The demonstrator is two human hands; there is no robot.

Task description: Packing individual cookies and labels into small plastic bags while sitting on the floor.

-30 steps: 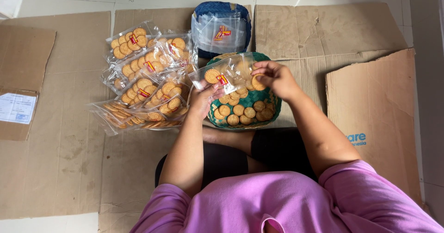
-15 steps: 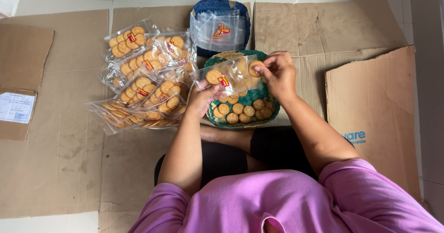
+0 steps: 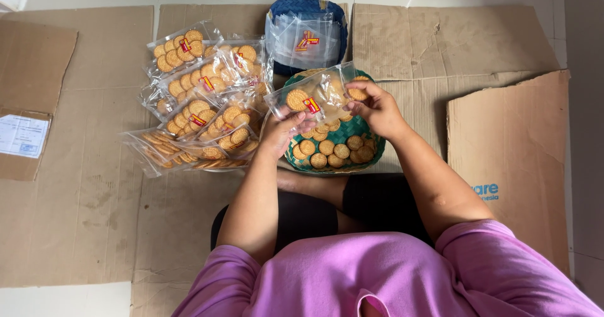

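Both hands hold a clear bag (image 3: 318, 100) over the green basket (image 3: 371, 156) of biscuits. The left hand (image 3: 280, 134) pinches the bag's near left edge, and the right hand (image 3: 374, 106) grips its right end, fingers curled, seemingly around a biscuit. Filled bags (image 3: 201, 96) lie left.

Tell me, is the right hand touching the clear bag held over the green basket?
Touching. The head view shows the right hand pinching the clear bag at its edge, fingers lapping over the plastic above the green basket.
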